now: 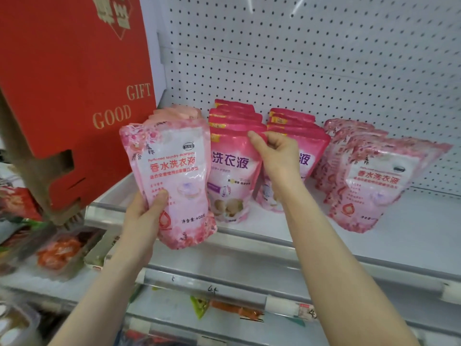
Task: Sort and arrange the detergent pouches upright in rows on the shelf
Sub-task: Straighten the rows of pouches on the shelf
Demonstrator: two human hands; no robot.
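My left hand (146, 216) grips a pale pink floral detergent pouch (172, 176) by its lower left side and holds it upright at the shelf's front edge. Behind it stand more pale pink pouches (179, 112). My right hand (277, 151) pinches the top edge of the front pouch in a row of darker pink pouches (232, 171). A second darker pink row (299, 128) stands just right of that hand. On the right, a row of pale floral pouches (371, 186) leans backward.
The white shelf (411, 236) has a pegboard back wall (324, 58) and a clear price rail (249, 242) along its front. A red gift box (69, 83) stands against the left end. Lower shelves hold packaged goods (59, 250).
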